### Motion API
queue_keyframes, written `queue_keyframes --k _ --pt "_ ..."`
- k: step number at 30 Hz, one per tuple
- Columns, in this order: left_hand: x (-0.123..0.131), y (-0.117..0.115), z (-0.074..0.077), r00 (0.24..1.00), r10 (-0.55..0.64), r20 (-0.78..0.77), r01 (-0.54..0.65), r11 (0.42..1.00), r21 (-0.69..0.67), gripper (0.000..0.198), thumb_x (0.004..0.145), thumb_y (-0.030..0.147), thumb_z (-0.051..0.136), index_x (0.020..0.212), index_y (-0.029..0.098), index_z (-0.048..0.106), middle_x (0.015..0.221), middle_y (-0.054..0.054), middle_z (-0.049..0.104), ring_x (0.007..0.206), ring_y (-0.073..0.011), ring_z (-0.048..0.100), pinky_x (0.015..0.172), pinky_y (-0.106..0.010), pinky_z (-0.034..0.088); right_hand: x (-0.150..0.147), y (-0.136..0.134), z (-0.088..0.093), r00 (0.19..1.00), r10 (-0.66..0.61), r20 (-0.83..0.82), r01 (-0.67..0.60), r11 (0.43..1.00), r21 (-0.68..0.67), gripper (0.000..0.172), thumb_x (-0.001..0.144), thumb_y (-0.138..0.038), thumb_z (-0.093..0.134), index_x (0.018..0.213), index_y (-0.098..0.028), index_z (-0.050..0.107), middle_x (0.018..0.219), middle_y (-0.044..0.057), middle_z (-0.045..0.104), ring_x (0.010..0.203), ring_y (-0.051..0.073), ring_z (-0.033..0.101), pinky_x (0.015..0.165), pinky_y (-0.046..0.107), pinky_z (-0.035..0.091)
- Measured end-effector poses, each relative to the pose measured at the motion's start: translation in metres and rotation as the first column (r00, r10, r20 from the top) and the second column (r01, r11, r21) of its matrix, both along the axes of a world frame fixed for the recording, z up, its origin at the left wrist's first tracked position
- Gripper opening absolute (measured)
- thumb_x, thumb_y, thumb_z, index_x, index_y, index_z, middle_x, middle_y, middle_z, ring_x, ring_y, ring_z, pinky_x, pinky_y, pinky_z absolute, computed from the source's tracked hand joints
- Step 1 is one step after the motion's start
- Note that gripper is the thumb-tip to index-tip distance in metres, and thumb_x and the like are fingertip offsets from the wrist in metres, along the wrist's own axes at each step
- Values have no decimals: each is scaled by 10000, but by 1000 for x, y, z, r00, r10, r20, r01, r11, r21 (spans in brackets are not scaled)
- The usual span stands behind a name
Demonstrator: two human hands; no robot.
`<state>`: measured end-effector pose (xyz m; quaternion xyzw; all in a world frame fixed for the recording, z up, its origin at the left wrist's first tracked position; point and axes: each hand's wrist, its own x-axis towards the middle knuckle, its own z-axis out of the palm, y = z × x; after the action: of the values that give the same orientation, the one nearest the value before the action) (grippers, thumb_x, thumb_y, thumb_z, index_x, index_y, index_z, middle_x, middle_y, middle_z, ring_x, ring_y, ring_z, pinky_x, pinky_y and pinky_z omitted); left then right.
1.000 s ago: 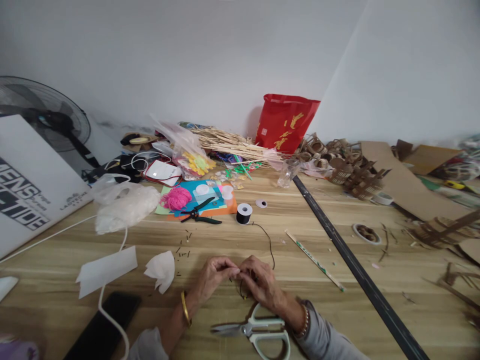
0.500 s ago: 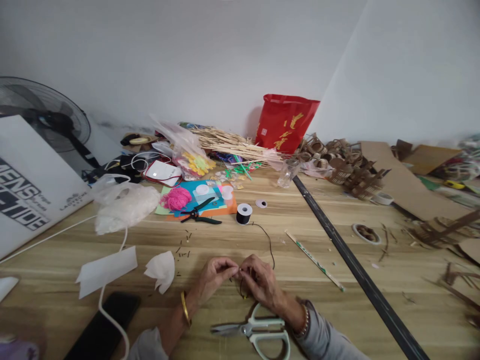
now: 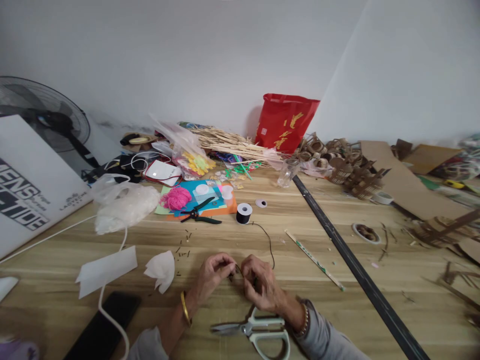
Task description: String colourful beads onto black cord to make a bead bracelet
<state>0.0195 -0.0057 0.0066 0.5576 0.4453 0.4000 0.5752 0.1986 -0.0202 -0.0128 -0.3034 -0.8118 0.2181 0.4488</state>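
Low in the middle of the view, my left hand (image 3: 216, 272) pinches a thin dark cord (image 3: 239, 269) between thumb and fingertips. My right hand (image 3: 260, 282) is closed on the same cord a short way to the right, its fingers curled. What else may lie within the fingers is too small to make out. A spool of black cord (image 3: 244, 214) stands upright beyond my hands, and a loose strand (image 3: 270, 245) trails from it toward my right hand. Under my right wrist lie scissors with pale green handles (image 3: 258, 327), blades pointing left.
Dark-handled pliers (image 3: 200, 214) and a pink yarn ball (image 3: 177, 198) rest on coloured sheets. A wrapped stick (image 3: 315, 260) and a long black strip (image 3: 337, 240) lie to the right. White paper pieces (image 3: 161, 270) and a black phone-like slab (image 3: 105, 325) are at left.
My hands have moved slightly apart, and a short stretch of dark cord now shows between them. My right hand has turned a little; the cord loop below it no longer shows.
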Motion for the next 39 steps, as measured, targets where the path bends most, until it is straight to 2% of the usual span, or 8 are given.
queue_keyframes --k 4,7,11,15,23,27,31,39 --pt "0 0 4 998 36 49 -35 999 -17 195 688 337 660 665 148 619 613 -2 600 622 -149 547 624 -254 438 1 -1 4 998 -45 -45 43 998 -50 144 853 -280 493 740 -205 445 711 29 522 652 159 506 587 276 412" --pt "0 0 4 998 25 61 -24 1000 -16 197 683 335 665 663 144 623 606 0 597 612 -145 541 613 -252 433 -1 -2 5 993 -78 -88 60 980 -190 158 866 -306 533 764 -191 498 707 22 538 578 126 488 508 232 386" --pt "0 -1 4 999 23 36 -22 1000 -13 180 689 319 659 673 141 641 623 -6 602 632 -148 538 620 -250 429 -4 -2 1 983 -82 -165 8 913 -407 183 851 -357 595 868 -176 574 633 -9 549 515 106 483 467 203 378" --pt "1 -1 4 1000 12 19 -13 1000 3 172 680 310 660 677 138 656 632 -14 605 637 -150 530 617 -250 426 -7 0 -3 968 -107 -225 -25 857 -514 259 840 -421 608 842 -162 595 601 -12 557 487 98 488 448 195 381" --pt "1 0 -4 998 46 -37 -43 997 72 144 707 295 649 684 153 650 644 -15 617 638 -156 546 630 -255 441 -6 3 -4 969 -142 -204 20 864 -504 284 849 -430 592 756 -162 606 623 -2 554 514 101 484 458 199 384" --pt "3 1 -10 973 133 -188 -75 954 289 84 737 198 623 669 171 666 676 -25 635 700 -182 570 693 -286 461 -5 4 -3 958 -198 -207 82 881 -466 288 864 -418 565 725 -167 593 618 -1 545 536 110 482 469 204 383" --pt "5 3 -15 915 180 -361 24 869 494 115 735 123 626 709 197 710 777 -53 627 851 -226 557 772 -337 469 -4 6 -2 946 -251 -206 142 891 -431 290 865 -417 553 723 -167 591 637 9 560 552 123 506 482 214 396" --pt "7 -1 -23 833 174 -525 184 807 561 178 737 60 648 774 212 734 960 -77 591 1089 -280 467 941 -451 416 -3 6 -5 954 -247 -167 165 903 -397 270 881 -385 536 731 -166 586 644 8 566 573 123 513 503 220 398"
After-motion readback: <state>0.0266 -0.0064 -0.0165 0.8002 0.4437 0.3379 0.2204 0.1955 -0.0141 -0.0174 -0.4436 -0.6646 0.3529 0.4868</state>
